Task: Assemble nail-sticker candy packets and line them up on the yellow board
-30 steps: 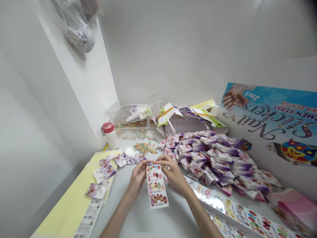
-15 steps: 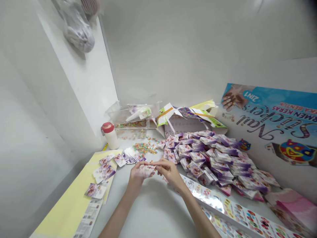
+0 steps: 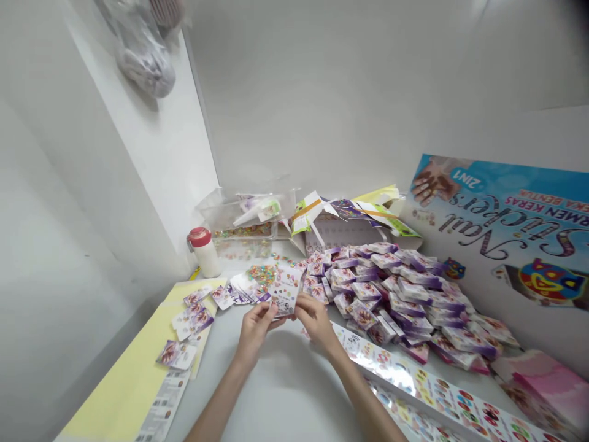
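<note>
Between my two hands stands a small white sticker card (image 3: 285,288) printed with little coloured pictures, its face towards me. My left hand (image 3: 256,325) pinches its lower left corner, thumb in front. At its lower right edge, my right hand (image 3: 315,319) has its fingers closed on the card. Just behind it lie a loose pile of small coloured wrapped pieces (image 3: 261,274) and a fan of white and purple cards (image 3: 243,288). To the right of my hands is a heap of small purple-and-white boxes (image 3: 368,291).
Long sticker strips (image 3: 414,377) run towards the front right. Yellow sheets (image 3: 124,362) with several flat boxes lie on the left. A red-lidded bottle (image 3: 205,252), a clear plastic tub (image 3: 221,215) and an opened carton (image 3: 345,233) stand behind. A large printed board (image 3: 506,227) leans at right.
The card was lower and flatter, blurred in my left hand, with my right fingers at its edge. Now it stands upright, facing me, held by both hands.
</note>
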Action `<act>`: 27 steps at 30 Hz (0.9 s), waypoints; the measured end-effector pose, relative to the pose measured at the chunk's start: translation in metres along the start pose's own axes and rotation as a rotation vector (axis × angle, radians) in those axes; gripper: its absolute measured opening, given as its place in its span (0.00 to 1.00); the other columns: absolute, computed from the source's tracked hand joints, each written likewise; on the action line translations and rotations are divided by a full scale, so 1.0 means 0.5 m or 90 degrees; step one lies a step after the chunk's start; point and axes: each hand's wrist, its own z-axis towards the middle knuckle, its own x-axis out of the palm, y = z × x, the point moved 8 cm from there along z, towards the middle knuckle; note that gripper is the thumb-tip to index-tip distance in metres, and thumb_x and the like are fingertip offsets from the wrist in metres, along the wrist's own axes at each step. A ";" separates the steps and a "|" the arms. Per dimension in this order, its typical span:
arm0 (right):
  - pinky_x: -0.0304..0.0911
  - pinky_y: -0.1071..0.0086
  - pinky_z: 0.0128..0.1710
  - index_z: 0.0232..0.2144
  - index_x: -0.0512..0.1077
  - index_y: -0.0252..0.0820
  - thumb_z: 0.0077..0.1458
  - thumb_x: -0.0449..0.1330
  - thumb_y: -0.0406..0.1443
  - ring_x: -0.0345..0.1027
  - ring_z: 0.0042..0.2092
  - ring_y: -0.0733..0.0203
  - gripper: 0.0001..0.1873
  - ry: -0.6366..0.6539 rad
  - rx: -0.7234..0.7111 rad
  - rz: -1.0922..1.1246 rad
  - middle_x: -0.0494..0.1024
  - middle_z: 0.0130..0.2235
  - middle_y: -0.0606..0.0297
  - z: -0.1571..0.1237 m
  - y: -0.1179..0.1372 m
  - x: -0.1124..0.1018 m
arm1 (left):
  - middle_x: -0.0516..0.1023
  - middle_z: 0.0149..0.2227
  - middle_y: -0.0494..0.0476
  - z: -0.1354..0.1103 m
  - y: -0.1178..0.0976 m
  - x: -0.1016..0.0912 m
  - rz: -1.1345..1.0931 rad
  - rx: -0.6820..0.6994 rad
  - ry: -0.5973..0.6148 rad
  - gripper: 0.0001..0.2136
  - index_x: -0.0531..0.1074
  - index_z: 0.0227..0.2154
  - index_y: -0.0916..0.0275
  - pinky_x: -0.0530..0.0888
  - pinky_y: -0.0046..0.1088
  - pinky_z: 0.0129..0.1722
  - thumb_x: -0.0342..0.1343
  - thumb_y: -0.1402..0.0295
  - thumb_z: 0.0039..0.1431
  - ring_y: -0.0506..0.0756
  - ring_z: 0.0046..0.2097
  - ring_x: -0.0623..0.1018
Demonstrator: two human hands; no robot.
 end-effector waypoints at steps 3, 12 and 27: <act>0.62 0.69 0.31 0.34 0.73 0.40 0.53 0.55 0.39 0.65 0.30 0.63 0.10 -0.004 0.108 0.097 0.71 0.33 0.63 0.001 -0.026 0.002 | 0.80 0.31 0.56 0.001 -0.010 -0.006 0.034 0.014 -0.018 0.12 0.75 0.25 0.66 0.77 0.34 0.42 0.64 0.61 0.45 0.57 0.36 0.80; 0.56 0.74 0.23 0.22 0.68 0.39 0.53 0.57 0.45 0.59 0.25 0.66 0.16 -0.009 0.165 0.038 0.66 0.22 0.68 0.002 -0.054 -0.008 | 0.81 0.34 0.61 -0.005 -0.009 0.006 0.055 0.013 -0.002 0.16 0.78 0.32 0.68 0.78 0.36 0.41 0.64 0.59 0.44 0.59 0.38 0.80; 0.60 0.72 0.32 0.21 0.65 0.39 0.62 0.48 0.46 0.61 0.34 0.64 0.22 0.092 0.079 -0.038 0.62 0.31 0.66 -0.004 -0.038 0.020 | 0.81 0.34 0.59 0.000 -0.008 0.001 0.066 0.030 -0.014 0.16 0.74 0.35 0.67 0.79 0.33 0.36 0.64 0.61 0.46 0.57 0.34 0.80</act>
